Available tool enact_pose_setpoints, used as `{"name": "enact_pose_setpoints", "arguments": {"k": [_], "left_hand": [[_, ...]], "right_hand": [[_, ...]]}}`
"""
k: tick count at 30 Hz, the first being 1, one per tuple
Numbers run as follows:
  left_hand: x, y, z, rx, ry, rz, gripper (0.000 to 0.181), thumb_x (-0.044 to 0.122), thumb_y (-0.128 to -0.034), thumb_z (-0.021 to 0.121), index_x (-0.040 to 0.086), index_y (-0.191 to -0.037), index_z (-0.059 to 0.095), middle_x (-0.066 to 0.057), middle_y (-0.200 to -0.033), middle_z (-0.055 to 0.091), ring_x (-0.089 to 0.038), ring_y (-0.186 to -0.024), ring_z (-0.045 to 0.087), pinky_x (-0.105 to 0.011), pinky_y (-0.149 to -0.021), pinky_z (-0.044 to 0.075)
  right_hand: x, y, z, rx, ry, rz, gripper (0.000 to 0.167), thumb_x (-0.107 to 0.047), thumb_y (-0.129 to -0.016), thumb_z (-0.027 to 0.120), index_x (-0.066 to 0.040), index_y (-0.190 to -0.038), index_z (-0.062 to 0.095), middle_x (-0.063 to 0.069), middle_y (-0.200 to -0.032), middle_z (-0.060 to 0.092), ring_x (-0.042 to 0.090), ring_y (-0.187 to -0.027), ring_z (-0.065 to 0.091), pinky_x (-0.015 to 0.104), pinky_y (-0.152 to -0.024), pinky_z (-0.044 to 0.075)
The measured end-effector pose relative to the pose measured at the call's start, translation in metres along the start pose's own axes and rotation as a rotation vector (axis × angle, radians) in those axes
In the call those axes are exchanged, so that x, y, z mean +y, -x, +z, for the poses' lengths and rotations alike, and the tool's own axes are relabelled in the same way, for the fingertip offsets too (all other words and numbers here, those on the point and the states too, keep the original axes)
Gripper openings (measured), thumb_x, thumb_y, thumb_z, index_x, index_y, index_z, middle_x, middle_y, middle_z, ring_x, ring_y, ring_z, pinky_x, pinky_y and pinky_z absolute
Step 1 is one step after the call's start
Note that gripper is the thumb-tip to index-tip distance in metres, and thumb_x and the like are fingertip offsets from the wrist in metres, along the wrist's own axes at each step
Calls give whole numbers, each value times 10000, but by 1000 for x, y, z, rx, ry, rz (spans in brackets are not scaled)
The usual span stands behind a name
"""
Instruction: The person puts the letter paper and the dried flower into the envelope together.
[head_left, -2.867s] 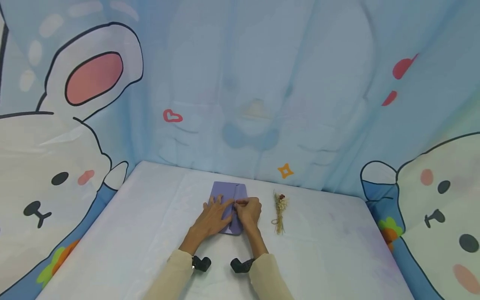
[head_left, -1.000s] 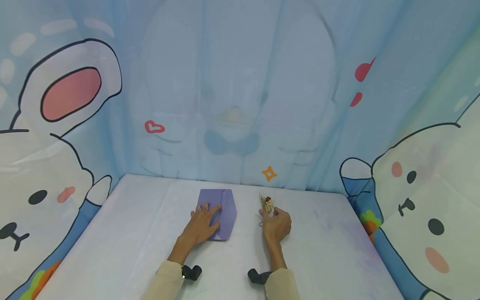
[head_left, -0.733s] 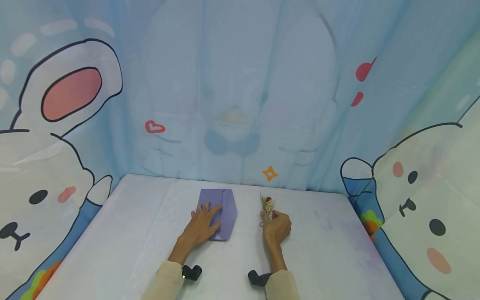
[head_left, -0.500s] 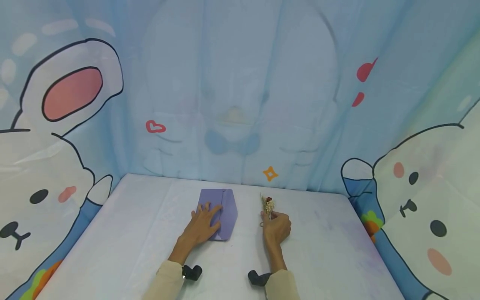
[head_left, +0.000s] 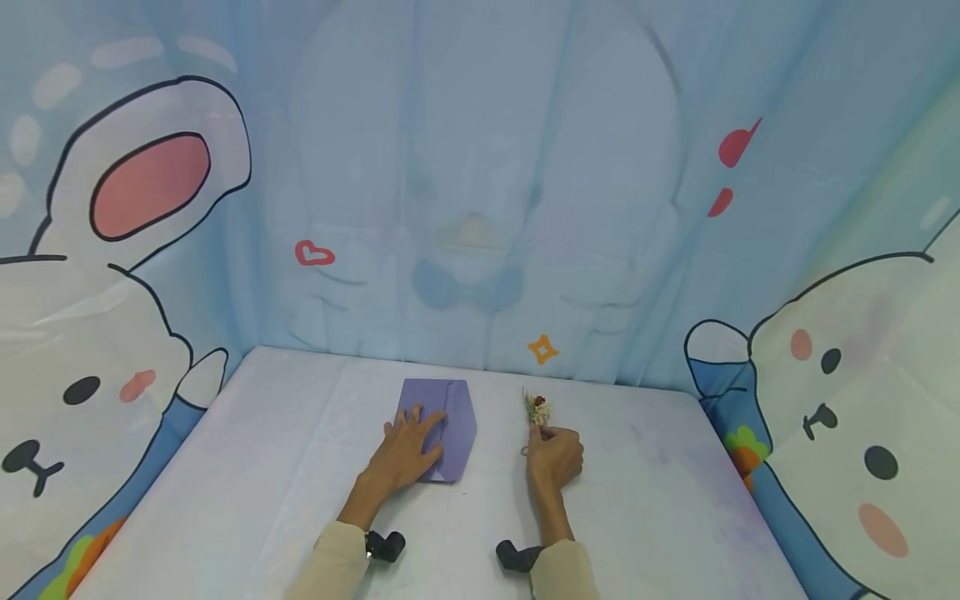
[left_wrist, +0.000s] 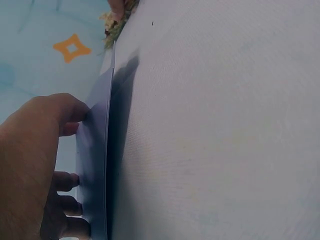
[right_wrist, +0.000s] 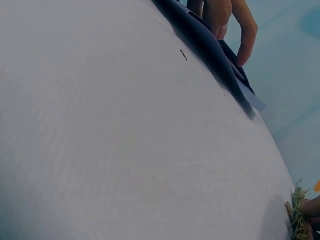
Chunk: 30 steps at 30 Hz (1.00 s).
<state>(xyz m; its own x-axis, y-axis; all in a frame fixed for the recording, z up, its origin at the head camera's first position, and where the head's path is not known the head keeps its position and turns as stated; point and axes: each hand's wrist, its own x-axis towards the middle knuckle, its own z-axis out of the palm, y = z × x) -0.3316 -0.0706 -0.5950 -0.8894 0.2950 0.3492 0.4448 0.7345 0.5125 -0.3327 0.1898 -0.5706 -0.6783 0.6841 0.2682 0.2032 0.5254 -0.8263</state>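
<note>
1. Step in hand, by my reading: picking up the dried bouquet (head_left: 538, 409) while steadying the purple envelope (head_left: 453, 423).
2. Right hand (head_left: 555, 458): fingers curled, thumb and forefinger pinching the stems just below the flowers. Cannot tell whether the stems are clear of the table (head_left: 300, 467).
3. Left hand (head_left: 407, 450): fingers spread, resting on the envelope; grasps nothing.
4. Bouquet lies right of the envelope, apart from it. Flower end points away from the person, toward the curtain (head_left: 480, 167); long axis runs near to far, leaning slightly left.
5. Envelope's long axis also runs near to far; flap (head_left: 463, 437) unfolded rightward, toward the bouquet.
6. Next move probably calls for a light, steady pinch, the brittle-looking heads uncrushed, left hand keeping the envelope from sliding.
</note>
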Motion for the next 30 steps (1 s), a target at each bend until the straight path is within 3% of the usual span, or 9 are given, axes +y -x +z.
{"name": "enact_pose_setpoints", "arguments": {"k": [7,16,23,30], "left_hand": [[-6,-3,9,-3,-47,-8,578,371,-975,609,269,-1543,600,-294,-1581,523,-618,-1443,467,-759,-1058,394],[-7,-2,7,-19,-45,-7,576,389,-990,606,283,-1556,584,-310,-1586,512,-632,-1441,457,-780,-1043,384],[-3,-1,4,17,17,3,553,343,-980,640,245,-1524,614,-326,-1564,526,-642,-1417,466,-781,-1032,377],[-1,0,2,-4,48,-19,557,325,-993,659,251,-1542,598,-343,-1590,496,-671,-1447,427,-809,-1076,345]], "right_hand": [[0,-2,0,4,6,8,158,-95,-922,831,54,-972,845,236,-892,814,450,-853,765,577,-800,516],[-2,0,-1,-3,-8,21,146,-80,-926,819,60,-962,840,239,-895,811,444,-856,759,574,-836,514],[-6,2,0,11,-15,-2,135,-71,-919,822,59,-949,841,232,-868,811,424,-806,763,570,-801,529],[-10,3,-1,10,-34,-4,146,-79,-915,839,58,-967,844,233,-881,815,424,-818,769,571,-815,530]]}}
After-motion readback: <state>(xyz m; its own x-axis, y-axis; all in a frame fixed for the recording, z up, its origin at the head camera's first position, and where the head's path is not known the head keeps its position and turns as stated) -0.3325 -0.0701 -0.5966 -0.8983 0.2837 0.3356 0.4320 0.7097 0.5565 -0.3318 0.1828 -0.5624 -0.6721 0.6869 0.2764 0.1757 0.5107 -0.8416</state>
